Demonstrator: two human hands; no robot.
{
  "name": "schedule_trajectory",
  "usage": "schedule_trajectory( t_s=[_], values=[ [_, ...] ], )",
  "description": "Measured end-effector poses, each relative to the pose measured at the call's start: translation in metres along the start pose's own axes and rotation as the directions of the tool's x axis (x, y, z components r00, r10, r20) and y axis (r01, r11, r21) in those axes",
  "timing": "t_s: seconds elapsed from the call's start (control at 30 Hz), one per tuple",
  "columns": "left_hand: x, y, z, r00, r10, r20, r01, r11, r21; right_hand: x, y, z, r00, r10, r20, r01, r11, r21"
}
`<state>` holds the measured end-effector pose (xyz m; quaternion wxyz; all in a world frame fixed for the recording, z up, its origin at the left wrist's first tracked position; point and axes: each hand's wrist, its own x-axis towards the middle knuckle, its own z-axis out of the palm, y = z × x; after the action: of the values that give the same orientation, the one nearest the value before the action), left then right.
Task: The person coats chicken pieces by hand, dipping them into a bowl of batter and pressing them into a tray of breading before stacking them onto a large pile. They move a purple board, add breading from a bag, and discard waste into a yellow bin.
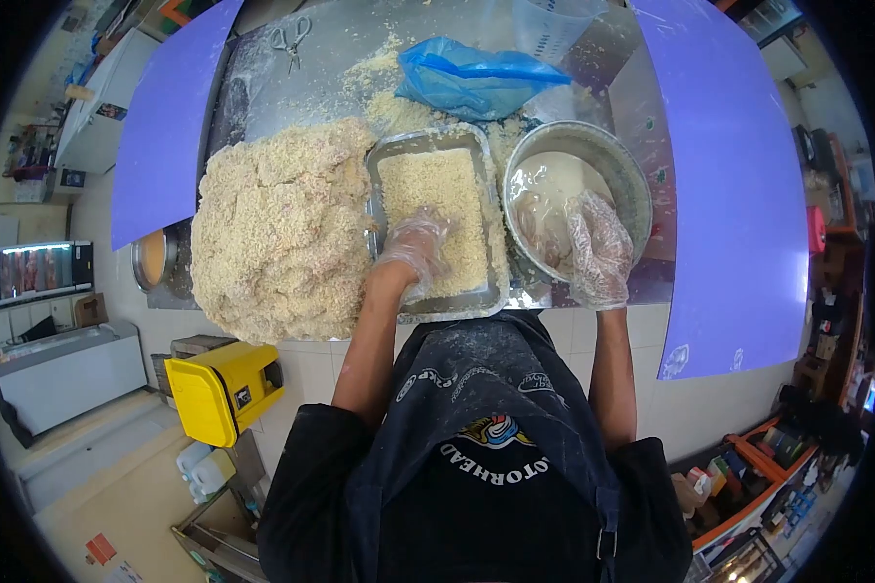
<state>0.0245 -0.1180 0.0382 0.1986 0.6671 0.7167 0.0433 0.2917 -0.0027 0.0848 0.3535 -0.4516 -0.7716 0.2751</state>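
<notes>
My left hand (pixel 416 251), in a clear plastic glove, reaches down into a metal tray (pixel 501 282) of pale crumbs (pixel 467 214). Crumbs coat its fingers, and the fingertips blend into them, so their grip cannot be made out. In a similar glove, my right hand (pixel 601 248) dips inside the right part of a round metal bowl (pixel 637 185) holding whitish batter (pixel 559 175). Its fingers point down and are mostly hidden. A lumpy, batter-covered shape (pixel 532 212) shows at the left of the bowl. Left of the tray rises a large heap of crumb-coated pieces (pixel 282 228).
Behind the tray lie a crumpled blue plastic bag (pixel 472 78) and a clear perforated container (pixel 554 29). Scissors (pixel 292 41) rest at the back left of the metal table. Purple panels (pixel 734 194) flank both sides. A yellow bin (pixel 209 389) stands on the floor at left.
</notes>
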Motion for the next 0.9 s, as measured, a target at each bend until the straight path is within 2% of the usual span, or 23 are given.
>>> schedule_trajectory(
  t_s=[0.03,0.1,0.17,0.23,0.3,0.37,0.4,0.5,0.57,0.6,0.7,0.8,0.9],
  values=[
    [0.001,-0.002,0.000,1.000,-0.005,0.013,0.005,0.999,-0.050,0.000,0.000,0.000,1.000,-0.007,-0.001,0.007,1.000,0.002],
    [0.013,-0.012,-0.007,0.978,-0.075,0.196,0.117,0.970,-0.212,0.000,0.001,0.000,1.000,0.018,-0.008,-0.018,1.000,0.015],
    [0.017,-0.017,-0.008,0.928,-0.240,0.286,0.363,0.760,-0.539,0.000,-0.001,0.000,1.000,0.027,-0.012,-0.027,1.000,0.013],
    [0.025,-0.013,-0.019,0.895,-0.332,0.298,0.444,0.726,-0.525,0.001,-0.004,-0.001,1.000,0.015,-0.014,-0.015,1.000,-0.001],
    [0.041,-0.003,-0.029,0.918,-0.353,0.182,0.385,0.903,-0.191,0.001,-0.003,-0.001,1.000,0.012,-0.012,-0.012,1.000,0.008],
    [0.051,-0.006,-0.007,0.954,-0.224,-0.200,0.213,0.974,-0.076,0.001,-0.003,-0.001,1.000,0.026,-0.005,-0.026,0.999,0.020],
    [0.057,-0.008,0.007,0.917,-0.127,-0.378,0.139,0.990,0.006,0.001,-0.004,-0.002,0.999,0.040,-0.003,-0.040,0.999,0.028],
    [0.084,-0.005,0.048,0.752,0.081,-0.654,0.080,0.974,0.212,0.002,-0.005,-0.003,0.998,0.064,0.006,-0.065,0.997,0.043],
    [0.076,0.015,0.022,0.922,-0.011,-0.387,0.089,0.979,0.185,0.001,-0.005,-0.002,0.998,0.070,0.005,-0.070,0.996,0.057],
    [0.076,0.021,0.010,0.970,-0.051,-0.239,0.094,0.980,0.176,0.001,-0.005,-0.001,0.998,0.069,-0.003,-0.069,0.996,0.065],
    [0.082,0.010,0.027,0.979,-0.036,-0.203,0.073,0.981,0.180,0.002,-0.003,-0.002,0.999,0.047,-0.024,-0.045,0.998,0.053],
    [0.071,0.004,0.034,0.935,0.098,-0.340,-0.026,0.977,0.211,0.002,0.000,-0.001,0.999,0.039,-0.022,-0.039,0.999,0.019],
    [0.063,0.024,0.008,0.970,-0.050,-0.239,0.094,0.980,0.176,0.001,-0.001,-0.002,0.997,0.077,-0.008,-0.076,0.996,0.048]
  ],
)
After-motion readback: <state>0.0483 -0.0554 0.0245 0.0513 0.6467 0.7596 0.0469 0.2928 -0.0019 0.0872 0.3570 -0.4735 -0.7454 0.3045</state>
